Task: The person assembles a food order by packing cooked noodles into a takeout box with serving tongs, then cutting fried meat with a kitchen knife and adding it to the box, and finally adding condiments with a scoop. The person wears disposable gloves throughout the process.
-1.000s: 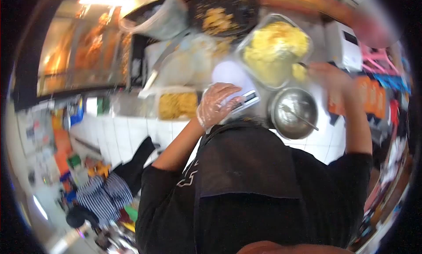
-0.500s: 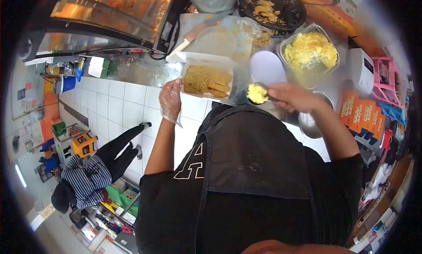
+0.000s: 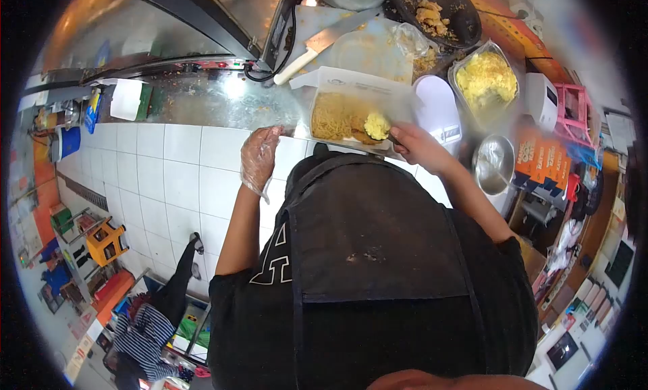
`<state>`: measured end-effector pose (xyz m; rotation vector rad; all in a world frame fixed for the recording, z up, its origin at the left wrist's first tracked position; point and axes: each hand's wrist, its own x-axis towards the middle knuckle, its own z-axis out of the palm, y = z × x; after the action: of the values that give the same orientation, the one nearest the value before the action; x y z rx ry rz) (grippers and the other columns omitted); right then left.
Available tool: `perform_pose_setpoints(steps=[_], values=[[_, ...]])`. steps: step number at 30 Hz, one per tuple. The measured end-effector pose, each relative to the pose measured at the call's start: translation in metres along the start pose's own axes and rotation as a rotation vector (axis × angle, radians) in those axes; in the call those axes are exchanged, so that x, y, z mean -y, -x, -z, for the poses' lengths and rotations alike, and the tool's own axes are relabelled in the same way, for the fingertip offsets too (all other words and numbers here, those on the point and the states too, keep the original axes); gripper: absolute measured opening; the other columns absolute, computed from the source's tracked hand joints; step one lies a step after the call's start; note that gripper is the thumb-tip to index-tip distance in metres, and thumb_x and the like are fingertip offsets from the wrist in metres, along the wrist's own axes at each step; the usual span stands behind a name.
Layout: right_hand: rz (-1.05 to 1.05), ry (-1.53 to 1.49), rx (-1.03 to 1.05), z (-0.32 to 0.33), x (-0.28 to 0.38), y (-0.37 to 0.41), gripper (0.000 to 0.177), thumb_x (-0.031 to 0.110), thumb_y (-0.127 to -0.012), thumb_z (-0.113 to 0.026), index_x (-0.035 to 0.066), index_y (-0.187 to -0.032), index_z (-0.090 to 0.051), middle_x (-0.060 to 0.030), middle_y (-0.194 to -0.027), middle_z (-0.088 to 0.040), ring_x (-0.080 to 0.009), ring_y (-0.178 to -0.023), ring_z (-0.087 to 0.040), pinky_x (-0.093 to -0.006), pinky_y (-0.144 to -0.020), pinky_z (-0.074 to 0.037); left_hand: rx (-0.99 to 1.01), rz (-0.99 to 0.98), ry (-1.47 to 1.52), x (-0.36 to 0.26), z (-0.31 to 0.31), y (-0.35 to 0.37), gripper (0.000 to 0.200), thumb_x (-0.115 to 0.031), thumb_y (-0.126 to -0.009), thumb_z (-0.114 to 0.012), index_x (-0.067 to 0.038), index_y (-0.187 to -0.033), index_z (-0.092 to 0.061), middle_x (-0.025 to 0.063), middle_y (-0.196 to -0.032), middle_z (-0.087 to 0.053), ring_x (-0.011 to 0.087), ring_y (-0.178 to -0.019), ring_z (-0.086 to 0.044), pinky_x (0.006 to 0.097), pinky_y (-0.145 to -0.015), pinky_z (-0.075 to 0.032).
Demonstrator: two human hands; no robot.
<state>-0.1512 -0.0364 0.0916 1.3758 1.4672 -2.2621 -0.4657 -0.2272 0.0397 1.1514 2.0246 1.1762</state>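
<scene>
Right hand, bare, is closed on the handle of a dark spoon heaped with yellow food; spoon is over the right part of an open white box. Left hand, in a clear glove, is raised left of the box, apart from it, fingers bunched; cannot tell whether it grips anything. Box holds noodles at left, browned pieces beside them. Just right of box: a scale; beyond it, a clear tub of yellow food, with a metal bowl nearer the body. Behind box, on the bench: a knife lying diagonally, and a dark pan with food scraps.
</scene>
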Motion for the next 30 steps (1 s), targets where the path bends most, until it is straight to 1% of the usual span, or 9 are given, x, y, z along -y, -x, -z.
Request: perform_pose_setpoints(steps=[6, 8, 14, 17, 20, 23, 24, 27, 30], values=[[0.110, 0.090, -0.122, -0.030, -0.016, -0.012, 0.038, 0.031, -0.106, -0.046, 0.002, -0.129, -0.054, 0.0050, -0.073, -0.047, -0.0058, -0.062, -0.043, -0.0222, -0.056, -0.038, 0.110, -0.075, 0.007, 0.016, 0.009, -0.013, 0.025, -0.021, -0.099, -0.060, 0.001, -0.102, -0.072, 0.0135, -0.092, -0.070, 0.0205, -0.079, -0.063, 0.0308, -0.076, -0.050], [0.216, 0.170, -0.167, -0.038, -0.024, -0.020, 0.040, 0.031, -0.106, -0.045, -0.001, -0.130, -0.053, 0.0033, -0.075, -0.050, -0.0077, -0.066, -0.046, -0.0245, -0.062, -0.041, 0.140, -0.089, 0.016, 0.011, 0.011, -0.018, 0.021, -0.018, -0.098, -0.061, 0.001, -0.100, -0.072, 0.0164, -0.095, -0.070, 0.0289, -0.083, -0.066, 0.0354, -0.076, -0.052], [0.168, 0.213, -0.197, -0.049, -0.012, -0.023, 0.044, 0.032, -0.106, -0.047, -0.003, -0.132, -0.053, 0.0006, -0.077, -0.052, -0.0091, -0.071, -0.047, -0.0268, -0.069, -0.043, 0.219, -0.121, 0.060, 0.020, 0.006, -0.031, 0.022, -0.019, -0.097, -0.062, 0.000, -0.100, -0.072, 0.0180, -0.096, -0.070, 0.0339, -0.086, -0.067, 0.0383, -0.077, -0.052], [0.247, 0.287, -0.282, -0.048, -0.023, -0.030, 0.044, 0.031, -0.105, -0.047, -0.003, -0.133, -0.052, -0.0083, -0.084, -0.062, -0.0174, -0.077, -0.059, -0.0325, -0.074, -0.048, 0.243, -0.121, 0.057, 0.020, 0.007, -0.035, 0.023, -0.021, -0.097, -0.062, 0.000, -0.100, -0.071, 0.0182, -0.096, -0.070, 0.0347, -0.087, -0.067, 0.0385, -0.077, -0.052], [0.304, 0.654, -0.423, -0.061, -0.011, -0.023, 0.044, 0.026, -0.103, -0.049, 0.003, -0.140, -0.046, -0.0202, -0.106, -0.067, -0.0324, -0.094, -0.067, -0.0412, -0.082, -0.051, 0.252, -0.114, 0.060, 0.021, 0.006, -0.036, 0.024, -0.021, -0.097, -0.062, 0.000, -0.100, -0.071, 0.0184, -0.096, -0.070, 0.0353, -0.087, -0.066, 0.0387, -0.078, -0.052], [0.333, 0.977, -0.291, -0.069, 0.003, -0.021, 0.048, 0.022, -0.101, -0.050, 0.012, -0.147, -0.039, -0.0240, -0.125, -0.062, -0.0413, -0.108, -0.063, -0.0477, -0.088, -0.050, 0.258, -0.125, 0.054, 0.024, 0.005, -0.037, 0.024, -0.022, -0.097, -0.061, 0.000, -0.101, -0.071, 0.0185, -0.098, -0.069, 0.0356, -0.088, -0.066, 0.0391, -0.079, -0.052], [0.364, 1.030, -0.279, -0.070, -0.001, -0.028, 0.052, 0.021, -0.100, -0.051, 0.019, -0.150, -0.034, -0.0218, -0.130, -0.060, -0.0420, -0.107, -0.063, -0.0485, -0.087, -0.051, 0.259, -0.132, 0.048, 0.025, 0.004, -0.037, 0.024, -0.022, -0.097, -0.061, 0.000, -0.101, -0.071, 0.0185, -0.098, -0.070, 0.0356, -0.089, -0.067, 0.0393, -0.079, -0.052], [0.349, 1.030, -0.250, -0.068, 0.000, -0.029, 0.051, 0.021, -0.101, -0.050, 0.018, -0.149, -0.035, -0.0218, -0.134, -0.057, -0.0419, -0.107, -0.063, -0.0487, -0.087, -0.051, 0.273, -0.113, 0.090, 0.033, 0.002, -0.037, 0.025, -0.023, -0.098, -0.060, 0.000, -0.102, -0.071, 0.0184, -0.099, -0.070, 0.0356, -0.089, -0.067, 0.0398, -0.080, -0.052], [0.125, 0.957, -0.192, -0.074, 0.024, -0.017, 0.051, 0.021, -0.101, -0.050, 0.018, -0.150, -0.035, -0.0211, -0.138, -0.054, -0.0414, -0.113, -0.061, -0.0479, -0.091, -0.050, 0.263, -0.133, 0.055, 0.035, 0.003, -0.036, 0.024, -0.022, -0.098, -0.061, 0.000, -0.102, -0.071, 0.0185, -0.099, -0.070, 0.0355, -0.089, -0.067, 0.0396, -0.079, -0.052]])
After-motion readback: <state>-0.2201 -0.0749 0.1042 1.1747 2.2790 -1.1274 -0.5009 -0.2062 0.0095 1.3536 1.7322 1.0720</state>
